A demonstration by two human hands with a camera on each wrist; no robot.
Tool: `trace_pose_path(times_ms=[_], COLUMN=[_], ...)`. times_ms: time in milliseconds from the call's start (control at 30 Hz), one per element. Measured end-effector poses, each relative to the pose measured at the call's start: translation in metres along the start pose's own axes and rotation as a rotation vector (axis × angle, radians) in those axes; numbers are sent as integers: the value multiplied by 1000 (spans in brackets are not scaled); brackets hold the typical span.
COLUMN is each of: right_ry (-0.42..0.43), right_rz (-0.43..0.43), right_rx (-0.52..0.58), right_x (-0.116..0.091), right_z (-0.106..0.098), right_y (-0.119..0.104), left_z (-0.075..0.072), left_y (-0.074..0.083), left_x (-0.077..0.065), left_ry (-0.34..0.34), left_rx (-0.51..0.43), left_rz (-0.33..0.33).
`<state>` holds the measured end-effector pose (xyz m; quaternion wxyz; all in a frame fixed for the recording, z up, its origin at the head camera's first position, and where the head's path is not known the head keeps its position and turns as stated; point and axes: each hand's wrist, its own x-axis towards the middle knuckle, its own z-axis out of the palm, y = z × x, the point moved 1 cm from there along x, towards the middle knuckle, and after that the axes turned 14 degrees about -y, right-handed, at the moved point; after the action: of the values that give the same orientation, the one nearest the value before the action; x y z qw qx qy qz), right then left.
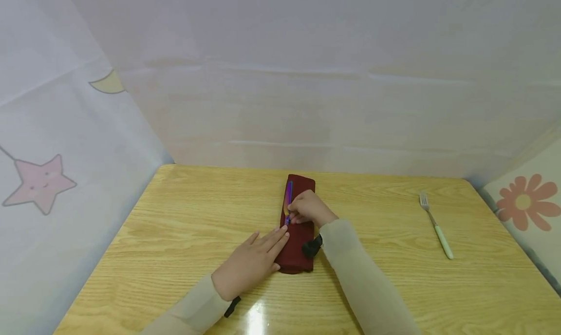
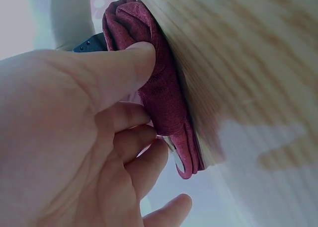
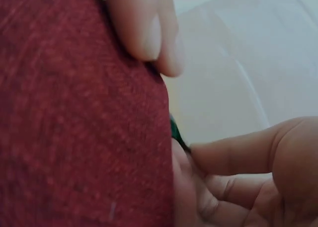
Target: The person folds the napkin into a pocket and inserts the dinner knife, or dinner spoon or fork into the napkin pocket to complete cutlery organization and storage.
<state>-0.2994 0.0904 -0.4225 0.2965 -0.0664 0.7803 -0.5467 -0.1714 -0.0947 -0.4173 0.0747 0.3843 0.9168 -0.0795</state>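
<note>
A dark red cloth napkin [image 1: 297,250], folded into a long narrow bundle, lies on the table. On its upper part is a shiny rainbow-coloured table knife [image 1: 288,195], its blade pointing to the far side and its lower end hidden at the cloth fold. My right hand [image 1: 310,207] pinches the knife between thumb and fingers near its middle. With fairly straight fingers, my left hand [image 1: 251,262] presses on the napkin's left side, fingertips by the knife's near end. The left wrist view shows the left thumb [image 2: 126,68] against the rolled cloth [image 2: 166,103].
Off to the right on the wooden table [image 1: 197,218] lies a fork [image 1: 443,241] with a pale green handle, tines pointing away. Pale fabric walls [image 1: 280,106] with printed shapes stand behind and at both sides.
</note>
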Motion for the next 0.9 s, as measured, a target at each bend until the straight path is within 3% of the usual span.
trace_pose_path(times_ms=[133, 267, 467, 567, 767, 900], right_ry=[55, 76, 30, 56, 168, 164], right_rz=[12, -12, -116, -137, -92, -40], right_rx=[-171, -245, -245, -252, -240, -183], right_x=[-3, 0, 9, 10, 9, 9], right_z=[3, 8, 16, 18, 20, 21], right_y=[-4, -5, -2, 0, 3, 4], left_z=[3, 6, 8, 8, 6, 5], left_y=[-2, -4, -6, -4, -3, -2], left_x=[1, 2, 2, 2, 2, 2], left_ry=[4, 13, 5, -8, -19, -18], left_rx=[-4, 3, -9, -20, -42, -28], left_rz=[5, 15, 23, 21, 14, 8])
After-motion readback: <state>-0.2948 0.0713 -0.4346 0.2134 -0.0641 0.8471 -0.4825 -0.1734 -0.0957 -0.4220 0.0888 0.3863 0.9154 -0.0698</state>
